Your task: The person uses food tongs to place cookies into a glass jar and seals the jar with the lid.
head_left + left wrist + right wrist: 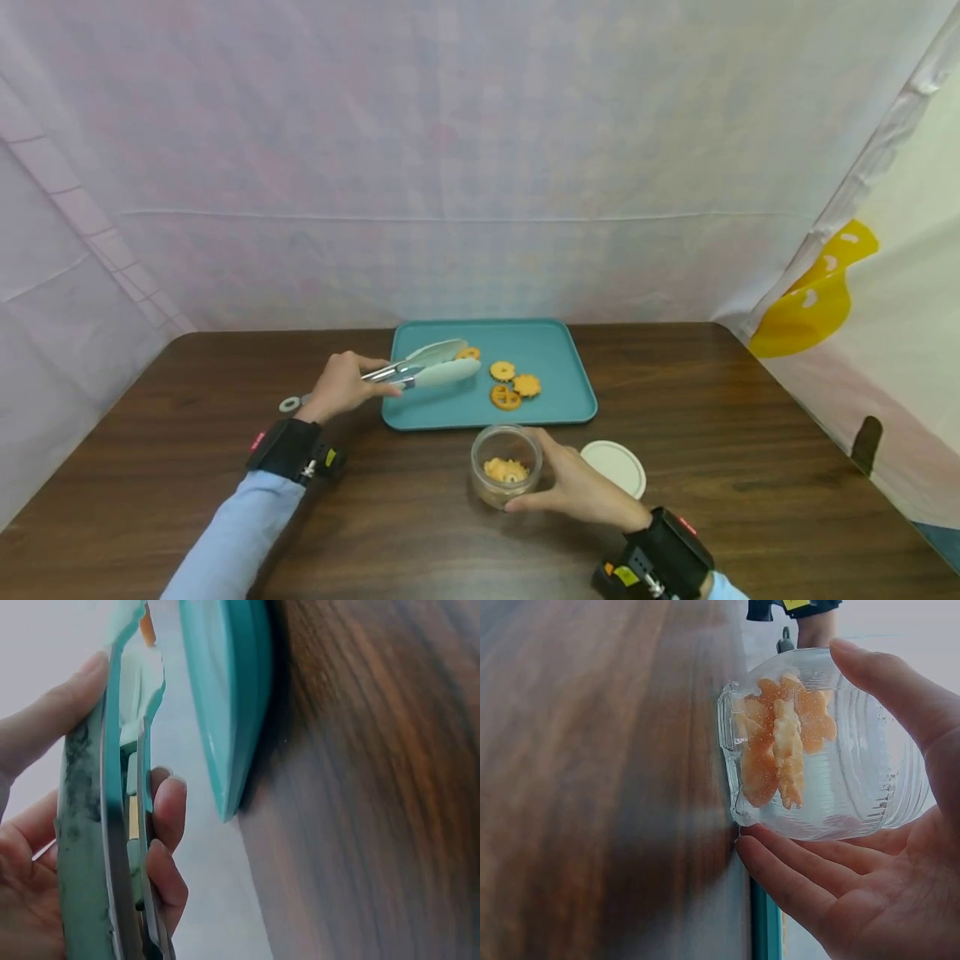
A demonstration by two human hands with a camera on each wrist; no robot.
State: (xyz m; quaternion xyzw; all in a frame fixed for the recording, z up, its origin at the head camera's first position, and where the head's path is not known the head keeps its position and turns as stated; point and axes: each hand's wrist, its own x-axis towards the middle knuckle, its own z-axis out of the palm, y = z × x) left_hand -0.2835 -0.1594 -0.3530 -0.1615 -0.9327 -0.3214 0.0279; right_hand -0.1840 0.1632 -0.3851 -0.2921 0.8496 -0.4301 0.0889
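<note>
My left hand grips metal tongs with pale green tips, thumb on one arm and fingers round the other. The tips reach over the left part of a teal tray. A cracker shows at the tips; whether they pinch it I cannot tell. Further right on the tray lie a round cracker, a flower-shaped cracker and a pretzel-shaped cracker. My right hand holds a clear jar upright on the table, thumb and fingers around its side. Several crackers lie inside.
A white round lid lies on the brown wooden table, just right of the jar and behind my right hand. Pale curtains hang behind the table and at both sides.
</note>
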